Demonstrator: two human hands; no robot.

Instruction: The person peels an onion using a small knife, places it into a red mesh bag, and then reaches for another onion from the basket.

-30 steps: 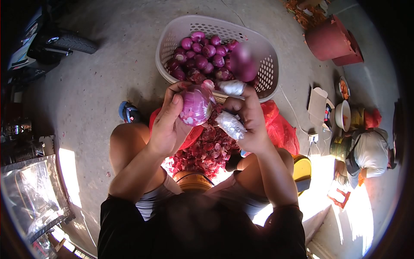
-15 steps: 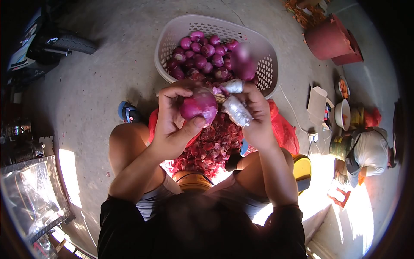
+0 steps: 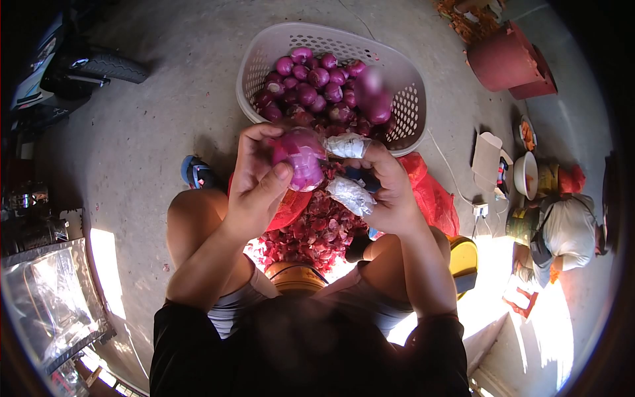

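Note:
My left hand (image 3: 254, 188) is wrapped round a large purple onion (image 3: 301, 159), its thumb on the near side. To the right of the onion is my right hand (image 3: 387, 182), its thumb and forefinger covered in silvery wrapping (image 3: 350, 194). Those two fingertips are apart and near the onion's right side; whether a small tool or a bit of skin is between them is hard to make out. Below the hands lies a heap of red onion skins (image 3: 324, 228). Beyond them a pale perforated basket (image 3: 258, 53) holds several purple onions (image 3: 318, 78).
Red netting (image 3: 433, 198) lies right of the skins. A blue sandal (image 3: 194, 172) is on the left. At the right are a yellow container (image 3: 464, 258), a white bowl (image 3: 526, 176), a red tub (image 3: 496, 58) and another person (image 3: 569, 228). A motorcycle wheel (image 3: 112, 65) shows upper left.
The onion has turned and shifted slightly left in my left hand. My right hand's wrapped fingers have moved a little down and left, spreading further apart.

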